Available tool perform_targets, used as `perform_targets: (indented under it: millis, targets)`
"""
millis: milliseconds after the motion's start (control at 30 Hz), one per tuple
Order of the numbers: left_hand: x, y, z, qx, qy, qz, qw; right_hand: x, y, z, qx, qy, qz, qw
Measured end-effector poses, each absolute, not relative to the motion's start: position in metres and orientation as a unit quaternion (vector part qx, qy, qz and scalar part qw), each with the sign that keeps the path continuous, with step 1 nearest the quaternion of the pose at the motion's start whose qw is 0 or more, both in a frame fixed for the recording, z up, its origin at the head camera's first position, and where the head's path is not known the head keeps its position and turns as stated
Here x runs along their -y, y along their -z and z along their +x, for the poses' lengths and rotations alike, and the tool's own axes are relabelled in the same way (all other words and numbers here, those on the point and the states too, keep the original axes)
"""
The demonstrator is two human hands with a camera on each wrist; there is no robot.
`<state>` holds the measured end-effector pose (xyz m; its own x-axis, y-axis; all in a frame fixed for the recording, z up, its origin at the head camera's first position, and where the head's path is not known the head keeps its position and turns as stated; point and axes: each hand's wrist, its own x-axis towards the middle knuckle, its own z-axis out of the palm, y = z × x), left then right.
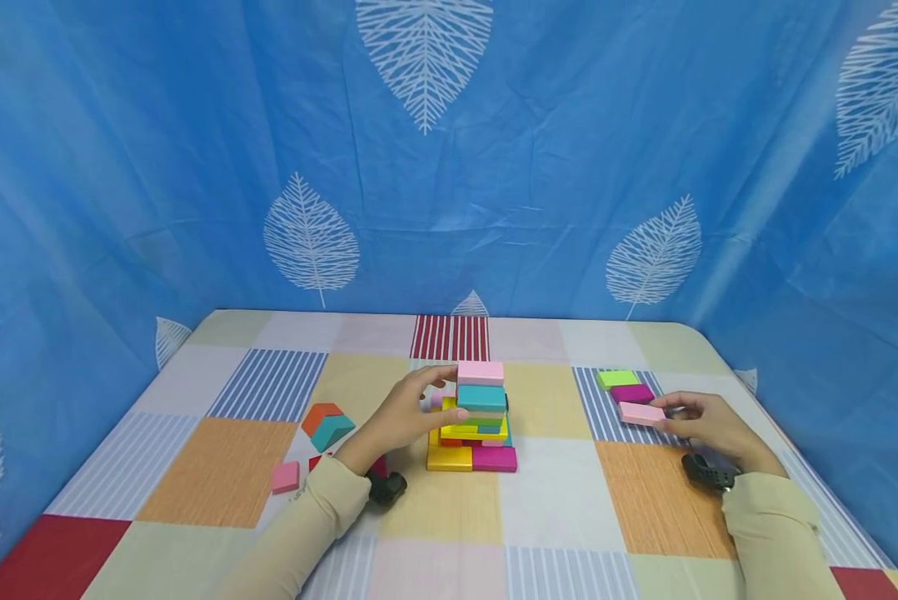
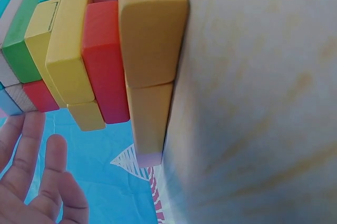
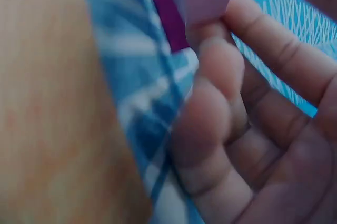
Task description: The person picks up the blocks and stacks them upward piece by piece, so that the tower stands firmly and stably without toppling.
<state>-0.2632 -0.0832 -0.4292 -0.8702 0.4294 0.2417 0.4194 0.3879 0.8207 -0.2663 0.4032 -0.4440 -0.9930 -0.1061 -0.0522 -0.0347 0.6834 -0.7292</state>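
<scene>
A tower of colourful wooden blocks [image 1: 482, 429] stands mid-table, with a pink block on top, a teal one beneath it and yellow and magenta ones at its base. My left hand [image 1: 406, 412] is at the tower's left side, its fingers extended towards the upper layers. In the left wrist view, fingertips [image 2: 35, 121] reach the edge of the stacked blocks, with no block gripped. Over on the right, my right hand [image 1: 707, 423] pinches a pink block [image 1: 641, 414] between thumb and fingers. Just behind that block lie a magenta block [image 1: 632, 393] and a lime green block [image 1: 617, 379].
Left of the tower lie an orange and teal arch-shaped pair of blocks [image 1: 331, 429] and a small pink-red block [image 1: 285, 477]. Red blocks are partly hidden by my left forearm. A patchwork cloth [image 1: 441, 508] covers the table; a blue leaf-print curtain [image 1: 449, 208] surrounds it.
</scene>
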Motion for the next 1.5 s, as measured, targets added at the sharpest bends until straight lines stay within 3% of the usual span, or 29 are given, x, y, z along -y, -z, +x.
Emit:
perform_targets:
  millis: [367,700,1133,1500]
  targets:
    - [0.083,0.430,-0.263,-0.834,-0.489,0.253,0.005,-0.353,0.421,-0.269,-0.910,0.402,-0.102,-0.015]
    - [0.082,0.428,-0.264,-0.838,-0.482,0.255,0.000,-0.315,0.403,-0.263,-0.848,0.477,-0.220,-0.072]
    - [0.084,0.427,-0.263,-0.835,-0.487,0.256,0.003,-0.256,0.395,-0.252,-0.804,0.518,-0.276,-0.095]
    - [0.084,0.426,-0.264,-0.840,-0.477,0.259,0.006,-0.215,0.402,-0.246,-0.792,0.547,-0.263,-0.070]
